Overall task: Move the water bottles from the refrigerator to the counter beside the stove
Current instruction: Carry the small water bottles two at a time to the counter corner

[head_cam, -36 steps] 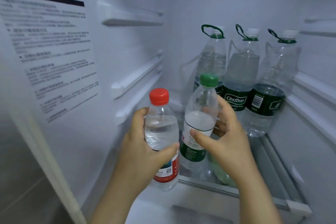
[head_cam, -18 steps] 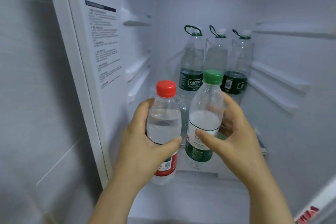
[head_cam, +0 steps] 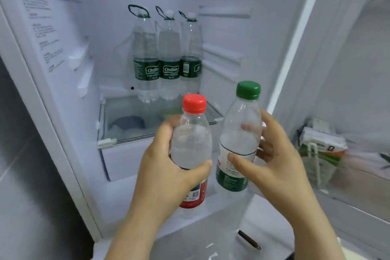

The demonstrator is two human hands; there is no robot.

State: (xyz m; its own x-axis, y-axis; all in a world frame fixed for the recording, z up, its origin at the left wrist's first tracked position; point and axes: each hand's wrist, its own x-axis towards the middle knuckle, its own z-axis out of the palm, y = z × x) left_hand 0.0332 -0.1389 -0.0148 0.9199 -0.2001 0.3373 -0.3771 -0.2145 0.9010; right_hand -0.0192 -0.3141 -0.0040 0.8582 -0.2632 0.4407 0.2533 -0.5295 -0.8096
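Observation:
My left hand [head_cam: 166, 173] grips a small red-capped water bottle [head_cam: 193, 131] with a red label, held upright in front of the open refrigerator. Beside it, my right hand [head_cam: 272, 162] grips a small green-capped water bottle [head_cam: 242, 124] with a green and white label, tilted slightly right. Both bottles are outside the fridge cavity, clear of the glass shelf [head_cam: 118, 139]. Three tall clear bottles with green labels and loop handles [head_cam: 167, 57] stand in a row at the back of that shelf.
The fridge's left wall [head_cam: 40, 19] carries printed text. The open door on the right has a bin holding cartons [head_cam: 322, 143]. A white drawer front [head_cam: 124, 160] sits under the shelf. A small dark object [head_cam: 249, 238] lies low in the fridge.
Both hands have drawn the two small bottles back out of the fridge and to the right. The view has pulled away, so the door bin on the right now shows.

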